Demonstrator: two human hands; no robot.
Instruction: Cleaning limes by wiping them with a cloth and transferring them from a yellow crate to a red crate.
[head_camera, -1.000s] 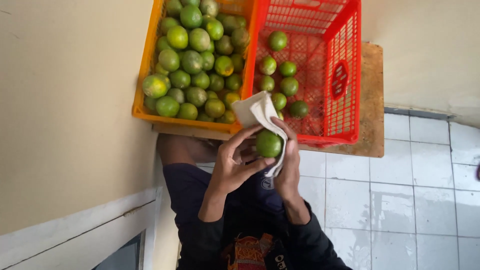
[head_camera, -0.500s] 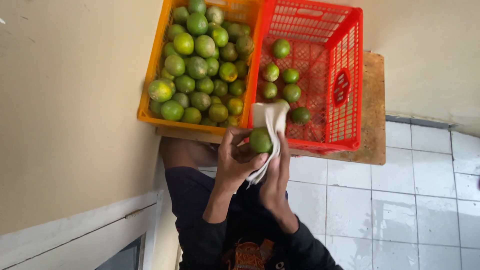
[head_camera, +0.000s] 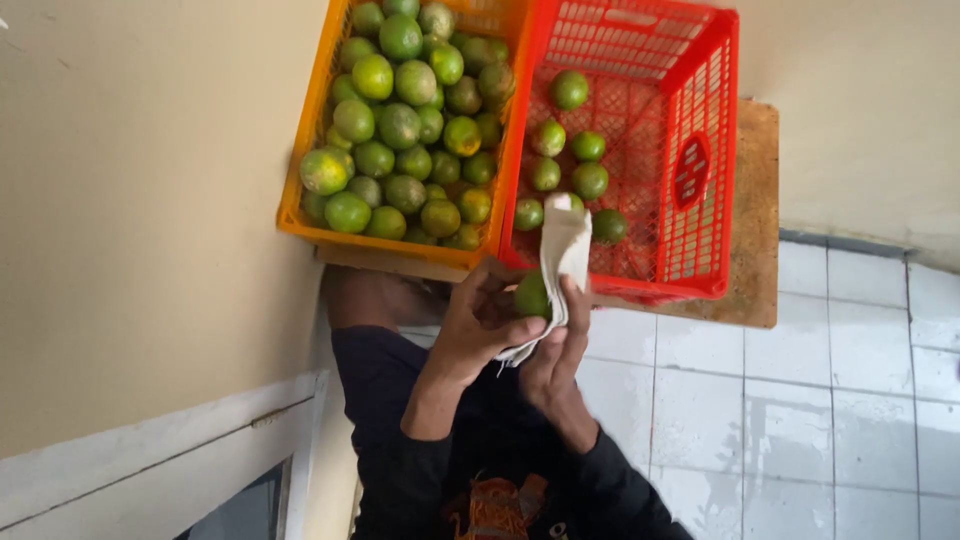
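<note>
I see both hands meeting just below the centre of the frame, wrapped around one green citrus fruit (head_camera: 531, 296). My left hand (head_camera: 480, 325) comes in from the lower left and grips the fruit, thumb and fingers closed across its near side. My right hand (head_camera: 556, 350) sits just to the right of it, its fingers pressing a white cloth (head_camera: 563, 250) against the fruit's right side; the cloth runs from under the fruit upward, and its free end stands up over the near rim of the red crate (head_camera: 700, 160). So each hand is closed, the left on the fruit, the right on the cloth. The fruit itself is held just in front of the near edges of the two crates, in the air and clear of them. The red crate fills the upper middle and right of the frame and holds a handful of green fruits, loosely spread on its floor. Touching its left side, the orange crate (head_camera: 300, 215) in the upper left of centre is heaped with green and yellow-green fruits. Both crates rest on a wooden board (head_camera: 755, 215), with white floor tiles (head_camera: 850, 400) at the lower right.
</note>
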